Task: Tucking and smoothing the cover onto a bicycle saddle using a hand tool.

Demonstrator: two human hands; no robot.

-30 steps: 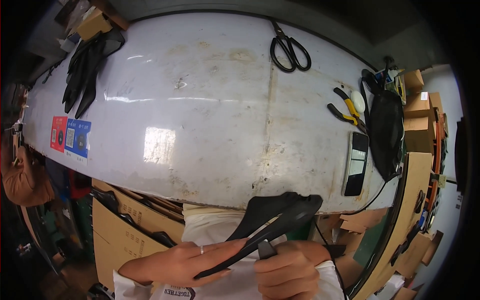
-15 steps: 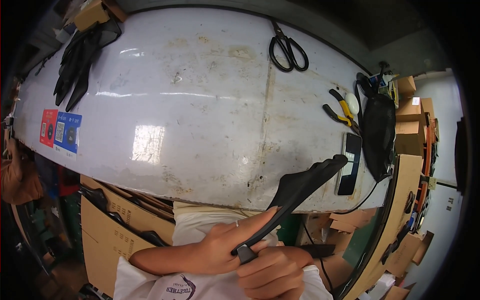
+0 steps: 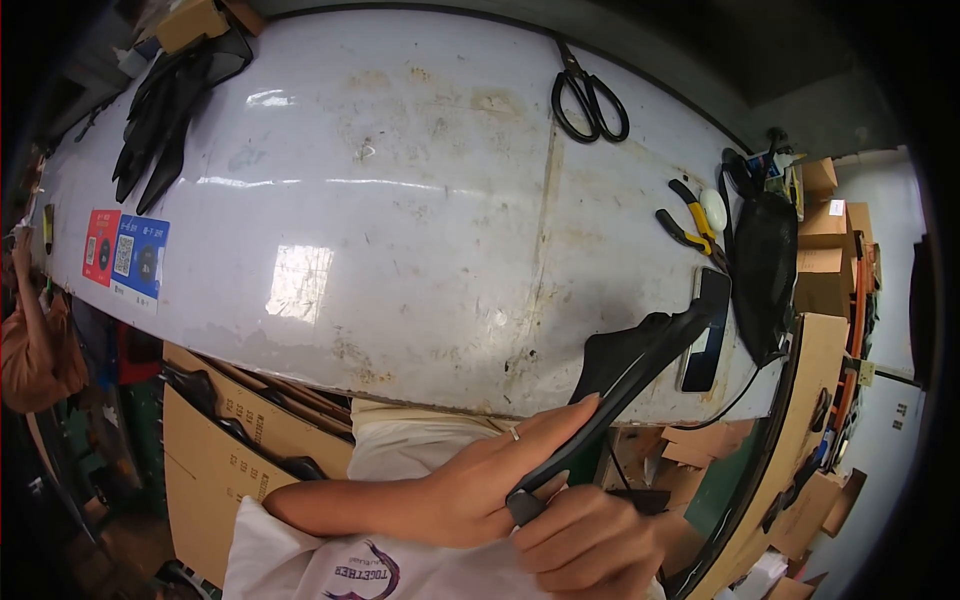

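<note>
A long black moulded part (image 3: 640,365), with a flared fin on one side, slants over the table's near right edge. Its far end overlaps the phone (image 3: 703,365) in the picture. My left hand (image 3: 490,470), with a ring on one finger, grips the near half of the part, fingers stretched along it. My right hand (image 3: 590,540) is curled closed at the part's near end, beside a small dark grey block-like piece (image 3: 525,507). Whether that piece belongs to the part or is something separate in my right hand, I cannot make out.
Black-handled scissors (image 3: 590,105), yellow-and-black pliers (image 3: 695,225), a white oval object (image 3: 713,210) and a black pouch (image 3: 765,270) lie on the white table (image 3: 430,270). More black parts (image 3: 165,125) lie far left. Cardboard boxes (image 3: 230,470) stand below; another person (image 3: 40,340) is at left.
Both hands and the black part have shifted right in the picture, and the part now overlaps the phone more. The whole view has shifted slightly. The other person's arm at left has risen.
</note>
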